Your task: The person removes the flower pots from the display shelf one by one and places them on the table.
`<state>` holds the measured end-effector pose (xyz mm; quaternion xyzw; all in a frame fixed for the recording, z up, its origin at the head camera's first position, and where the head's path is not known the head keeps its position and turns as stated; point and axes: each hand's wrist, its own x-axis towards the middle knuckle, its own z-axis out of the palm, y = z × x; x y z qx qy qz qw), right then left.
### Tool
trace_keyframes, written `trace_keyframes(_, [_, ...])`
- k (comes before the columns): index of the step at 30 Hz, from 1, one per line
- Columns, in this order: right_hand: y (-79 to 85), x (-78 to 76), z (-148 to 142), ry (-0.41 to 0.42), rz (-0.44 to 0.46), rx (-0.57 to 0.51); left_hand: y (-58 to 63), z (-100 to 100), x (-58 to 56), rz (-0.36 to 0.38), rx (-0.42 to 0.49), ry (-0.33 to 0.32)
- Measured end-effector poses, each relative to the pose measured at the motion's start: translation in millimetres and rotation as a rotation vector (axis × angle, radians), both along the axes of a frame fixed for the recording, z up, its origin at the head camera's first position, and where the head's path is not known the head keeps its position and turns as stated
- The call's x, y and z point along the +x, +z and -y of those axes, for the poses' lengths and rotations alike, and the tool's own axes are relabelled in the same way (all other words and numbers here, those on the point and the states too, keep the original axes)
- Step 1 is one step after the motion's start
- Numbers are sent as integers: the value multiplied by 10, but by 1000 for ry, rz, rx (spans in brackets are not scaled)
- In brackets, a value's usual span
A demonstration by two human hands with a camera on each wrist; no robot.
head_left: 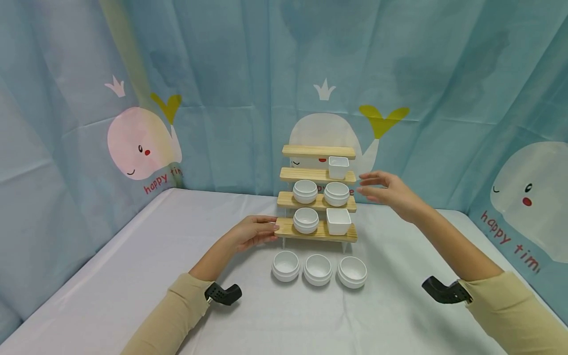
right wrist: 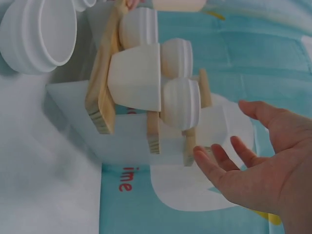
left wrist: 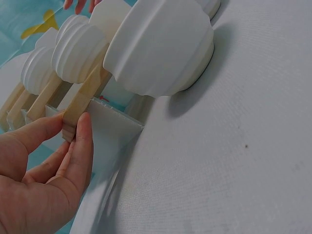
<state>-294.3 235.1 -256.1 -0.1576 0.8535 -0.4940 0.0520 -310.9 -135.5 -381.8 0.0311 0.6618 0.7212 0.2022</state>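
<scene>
One four-tier rack (head_left: 320,202) stands on the table (head_left: 390,315) I'm watching, its lowest board (head_left: 319,235) pinched at the left end by the left hand (head_left: 251,231); the right hand (head_left: 389,192) (fingers loose, holding nothing) hovers near the square cup (head_left: 338,169), on the second board (head_left: 306,174) from the top.

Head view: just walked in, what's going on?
A person's left hand grips the left end of the lowest shelf of a four-tier stand. Their right hand hovers near the right side, holding nothing. A square bowl is on the second shelf from the top, two round bowls on the third, a round bowl and a square one on the lowest. Three more round bowls sit on the table in front.
</scene>
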Motion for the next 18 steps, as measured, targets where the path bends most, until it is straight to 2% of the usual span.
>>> trace_keyframes(9, [95,-81,44,-30,10,26,-1,2,1,1,5,-3])
trace_keyframes(18, [159,-175,49,-23,22,24,1,0,6,-2,13,-2])
